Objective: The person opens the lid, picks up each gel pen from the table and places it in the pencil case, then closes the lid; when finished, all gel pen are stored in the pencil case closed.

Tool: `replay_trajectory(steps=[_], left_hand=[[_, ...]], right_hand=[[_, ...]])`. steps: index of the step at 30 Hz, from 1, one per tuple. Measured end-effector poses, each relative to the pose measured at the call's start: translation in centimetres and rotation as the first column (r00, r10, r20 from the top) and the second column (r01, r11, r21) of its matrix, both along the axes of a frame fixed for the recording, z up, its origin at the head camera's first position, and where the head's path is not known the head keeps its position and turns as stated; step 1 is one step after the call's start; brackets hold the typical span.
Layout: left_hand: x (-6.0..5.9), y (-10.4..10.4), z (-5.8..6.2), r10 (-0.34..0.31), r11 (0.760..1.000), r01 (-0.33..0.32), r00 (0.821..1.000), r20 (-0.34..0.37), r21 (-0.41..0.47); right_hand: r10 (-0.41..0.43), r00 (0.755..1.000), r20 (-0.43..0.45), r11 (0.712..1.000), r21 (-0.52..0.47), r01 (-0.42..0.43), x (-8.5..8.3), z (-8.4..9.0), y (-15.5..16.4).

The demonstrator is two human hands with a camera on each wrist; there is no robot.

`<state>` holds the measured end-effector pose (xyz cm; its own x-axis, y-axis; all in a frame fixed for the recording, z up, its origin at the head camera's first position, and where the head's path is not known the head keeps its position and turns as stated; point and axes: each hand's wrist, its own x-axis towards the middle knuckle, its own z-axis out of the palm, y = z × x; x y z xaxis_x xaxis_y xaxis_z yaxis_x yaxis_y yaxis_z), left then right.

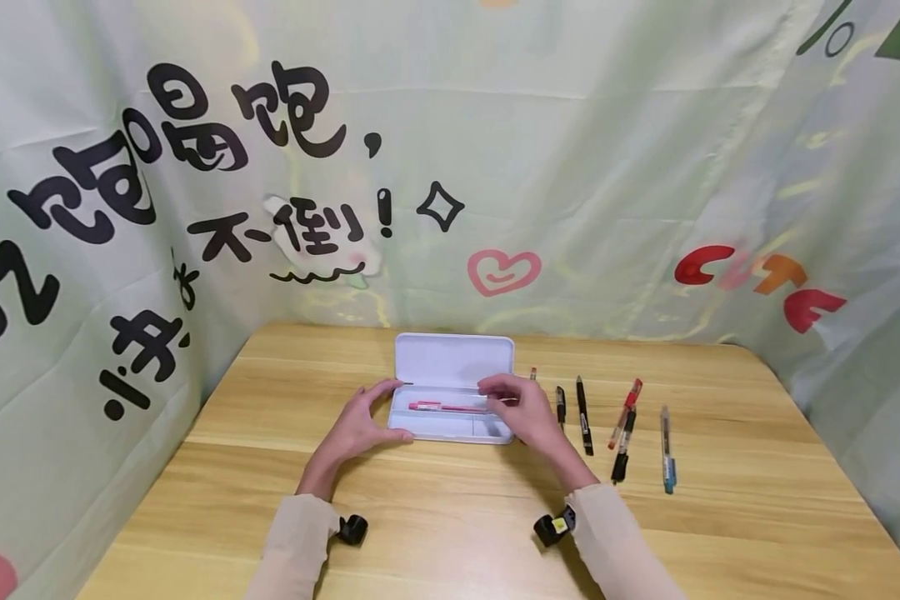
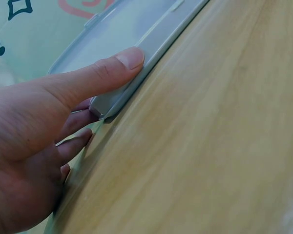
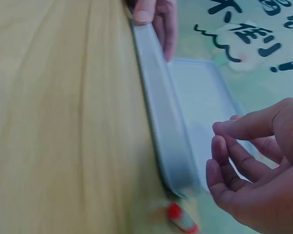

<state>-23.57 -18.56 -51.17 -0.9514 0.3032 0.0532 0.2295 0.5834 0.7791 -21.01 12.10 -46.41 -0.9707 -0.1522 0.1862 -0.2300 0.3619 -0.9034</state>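
Bench (image 1: 450, 517) of pale wood stretched under both forearms, with printed cloth hung behind it. Between the hands sat the white pencil case (image 1: 450, 429), lid thrown back and standing away from the person, tray lying flat on the wood. The left hand (image 1: 360, 425) braced the tray's left end: thumb along the near rim, fingers spread loosely round the far corner, as the left wrist view showed plainly, thumb pad flat against the grey-white edge. The right hand (image 1: 521, 408) hovered over the tray's right end, fingers softly curled and parted, nothing between them in the right wrist view, palm turned toward the case. Inside the tray, just left of the right hand's fingertips, lay a red pen (image 1: 446, 407), lengthwise in the far compartment. To the right of the right hand, a row of pens (image 1: 622, 429) lay on the wood, black, red and blue among them, roughly side by side, apart from the case.
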Motion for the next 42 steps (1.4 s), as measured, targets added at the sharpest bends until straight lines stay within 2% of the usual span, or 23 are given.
replay_trajectory(steps=[2, 8, 15, 21, 24, 27, 30, 33, 38, 42], left_hand=[[-0.1, 0.0, 0.0, -0.002, 1.0, 0.002, 1.0, -0.005, -0.003], [-0.2, 0.0, -0.2, -0.011, 1.0, 0.011, 1.0, -0.019, 0.006], [0.0, -0.3, -0.6, -0.001, 1.0, 0.001, 1.0, -0.013, 0.024], [0.1, -0.4, -0.5, -0.005, 1.0, 0.005, 1.0, -0.02, 0.02], [0.1, -0.3, -0.5, -0.004, 1.0, 0.004, 1.0, -0.023, 0.02], [0.3, -0.3, -0.6, 0.003, 1.0, -0.002, 1.0, -0.026, 0.015], [0.7, -0.4, -1.0, 0.008, 1.0, -0.008, 1.0, -0.011, 0.015], [0.9, -0.4, -1.1, 0.009, 1.0, -0.009, 1.0, 0.001, 0.022], [0.6, -0.2, -0.5, 0.004, 0.999, -0.004, 1.0, -0.002, 0.035], [0.2, -0.2, -0.2, -0.006, 1.0, 0.006, 1.0, -0.011, 0.023]], right_hand=[[-0.015, 1.0, 0.004, 1.0, -0.005, 0.015, 0.5, 0.4, 0.9], [-0.135, 0.991, -0.012, 0.99, 0.03, 0.135, 2.3, 1.3, 3.7], [-0.195, 0.98, -0.028, 0.977, 0.08, 0.197, 4.8, 1.2, 6.6], [-0.263, 0.961, -0.082, 0.957, 0.105, 0.271, 6.0, 1.7, 9.3], [-0.295, 0.949, -0.113, 0.941, 0.138, 0.309, 6.5, 1.8, 10.9], [-0.338, 0.932, -0.131, 0.913, 0.194, 0.359, 7.0, 1.5, 12.5], [-0.385, 0.915, -0.123, 0.878, 0.258, 0.404, 7.4, 1.0, 14.0], [-0.419, 0.901, -0.113, 0.854, 0.289, 0.433, 7.5, 0.4, 15.5], [-0.45, 0.888, -0.094, 0.829, 0.326, 0.454, 7.3, -0.3, 17.8], [-0.464, 0.885, -0.037, 0.821, 0.357, 0.446, 7.2, -0.7, 19.1]])
